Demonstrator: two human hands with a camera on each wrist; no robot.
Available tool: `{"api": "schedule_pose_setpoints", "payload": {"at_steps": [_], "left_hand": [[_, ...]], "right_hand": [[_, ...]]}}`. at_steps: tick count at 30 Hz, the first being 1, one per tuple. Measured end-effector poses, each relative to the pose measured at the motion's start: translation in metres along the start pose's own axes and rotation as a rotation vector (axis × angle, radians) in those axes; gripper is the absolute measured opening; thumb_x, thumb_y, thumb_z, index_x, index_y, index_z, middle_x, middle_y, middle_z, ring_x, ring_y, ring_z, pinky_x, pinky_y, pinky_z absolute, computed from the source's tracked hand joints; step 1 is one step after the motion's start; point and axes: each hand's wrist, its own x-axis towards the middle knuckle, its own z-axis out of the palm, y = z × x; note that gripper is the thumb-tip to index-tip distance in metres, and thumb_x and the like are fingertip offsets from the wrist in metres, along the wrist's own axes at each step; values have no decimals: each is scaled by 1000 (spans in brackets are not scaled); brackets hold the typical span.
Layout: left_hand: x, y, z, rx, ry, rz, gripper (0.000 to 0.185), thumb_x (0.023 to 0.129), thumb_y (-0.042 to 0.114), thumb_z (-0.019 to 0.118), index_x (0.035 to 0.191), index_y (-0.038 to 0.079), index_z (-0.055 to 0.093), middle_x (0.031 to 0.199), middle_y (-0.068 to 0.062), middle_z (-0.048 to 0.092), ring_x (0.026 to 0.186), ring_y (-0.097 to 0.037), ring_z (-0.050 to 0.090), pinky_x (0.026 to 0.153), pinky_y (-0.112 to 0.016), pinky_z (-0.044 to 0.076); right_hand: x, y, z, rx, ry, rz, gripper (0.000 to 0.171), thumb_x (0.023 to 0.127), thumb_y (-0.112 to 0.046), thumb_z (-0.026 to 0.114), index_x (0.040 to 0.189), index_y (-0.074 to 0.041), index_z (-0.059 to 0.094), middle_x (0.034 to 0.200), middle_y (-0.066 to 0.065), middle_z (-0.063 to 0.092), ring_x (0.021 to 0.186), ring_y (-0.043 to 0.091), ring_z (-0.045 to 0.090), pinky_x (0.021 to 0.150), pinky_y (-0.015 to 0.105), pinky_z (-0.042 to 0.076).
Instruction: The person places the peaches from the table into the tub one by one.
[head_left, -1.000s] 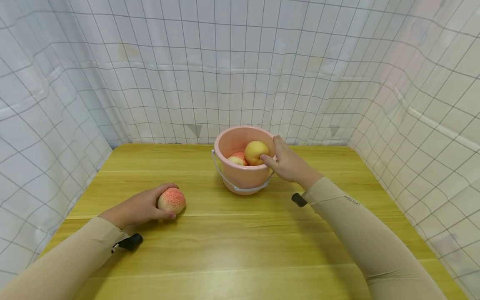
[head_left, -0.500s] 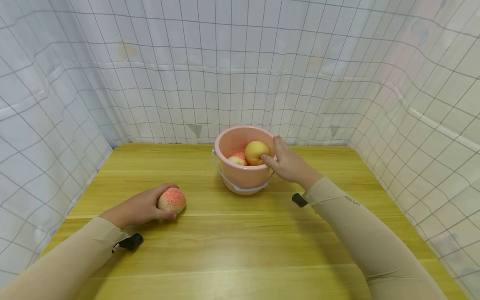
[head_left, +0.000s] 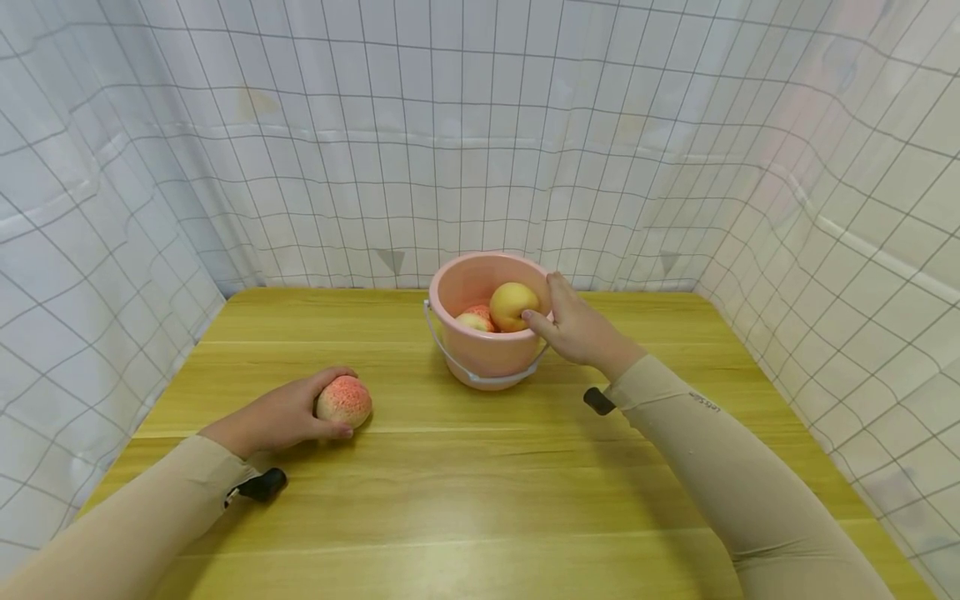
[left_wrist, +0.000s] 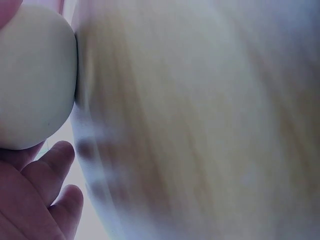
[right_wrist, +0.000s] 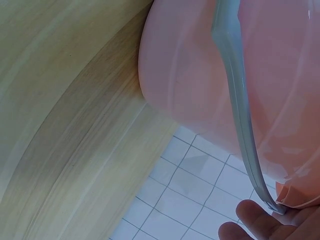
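Note:
A pink bucket (head_left: pixel 487 354) with a pale grey handle (head_left: pixel 450 360) stands at the middle back of the wooden table (head_left: pixel 480 500). Inside it lie a yellow fruit (head_left: pixel 512 305) and a reddish peach (head_left: pixel 476 320). My right hand (head_left: pixel 573 325) grips the bucket's right rim, thumb by the yellow fruit; the right wrist view shows the bucket wall (right_wrist: pixel 200 75), the handle (right_wrist: pixel 240 110) and a fingertip. My left hand (head_left: pixel 281 414) rests on the table at the left, fingers curled round a pink-red peach (head_left: pixel 343 401); the left wrist view shows that peach (left_wrist: pixel 35 75) blurred and pale.
White gridded curtains (head_left: pixel 480 142) close in the table at the back and both sides. Bare wooden tabletop stretches between the arms and towards the front edge.

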Motion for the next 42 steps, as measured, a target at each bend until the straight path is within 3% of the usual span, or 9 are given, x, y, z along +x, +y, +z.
{"api": "schedule_pose_setpoints", "payload": {"at_steps": [8, 14, 20, 27, 42], "left_hand": [[0, -2, 1, 9, 10, 4, 85, 87, 48, 84, 153, 12, 45, 130, -11, 69, 113, -23, 67, 94, -47, 55], [-1, -1, 1, 1, 11, 10, 85, 87, 48, 85, 153, 11, 46, 131, -11, 69, 113, -23, 67, 93, -46, 55], [-2, -2, 0, -8, 19, 24, 84, 88, 47, 85, 153, 10, 47, 131, -11, 69, 114, -24, 67, 93, -46, 56], [-2, 0, -1, 1, 36, 36, 84, 87, 48, 85, 153, 11, 47, 129, -9, 70, 111, -21, 67, 91, -43, 56], [2, 14, -12, 27, 121, 26, 86, 84, 39, 90, 153, 13, 47, 129, -17, 70, 107, -27, 69, 87, -46, 58]], "right_hand": [[-1, -1, 0, 11, 2, -6, 99, 107, -61, 41, 167, 4, -3, 176, 24, 0, 164, 36, 7, 133, 52, 14], [1, 0, 1, 25, 31, -38, 90, 108, -52, 47, 165, 6, 8, 171, 26, 20, 159, 37, 26, 130, 54, 25], [1, 0, 1, 21, 30, -37, 92, 108, -53, 45, 166, 5, 5, 174, 25, 15, 162, 36, 20, 132, 53, 22], [3, -1, 1, 53, 55, -66, 76, 108, -46, 50, 158, 4, 23, 147, 22, 42, 138, 34, 47, 123, 54, 37], [2, 0, 1, 31, 37, -42, 89, 108, -52, 46, 165, 5, 8, 171, 26, 20, 159, 36, 27, 131, 52, 25]]}}
